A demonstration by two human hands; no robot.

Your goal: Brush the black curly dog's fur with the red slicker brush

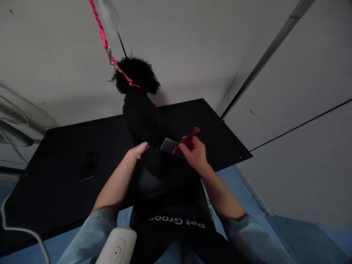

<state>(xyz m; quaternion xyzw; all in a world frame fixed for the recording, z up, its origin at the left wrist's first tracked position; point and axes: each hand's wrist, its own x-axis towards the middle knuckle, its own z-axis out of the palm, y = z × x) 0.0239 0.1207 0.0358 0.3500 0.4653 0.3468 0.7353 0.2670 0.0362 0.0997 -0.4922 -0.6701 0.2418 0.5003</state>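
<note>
A black curly-coated dog sits on the black grooming table, its back toward me and its head near the wall. My right hand is closed round the red handle of a slicker brush. The brush's flat pale head points left, close to the dog's right hindquarters; whether it touches the coat I cannot tell. My left hand is closed against the dog's lower back on the left side, its fingers partly lost in the dark fur. A pink leash with a metal clip runs down to the dog's neck.
On the left of the grooming table lies a dark phone. A ribbed hose shows at the far left, above a white cable. A white device is at the bottom. The wall stands behind the table.
</note>
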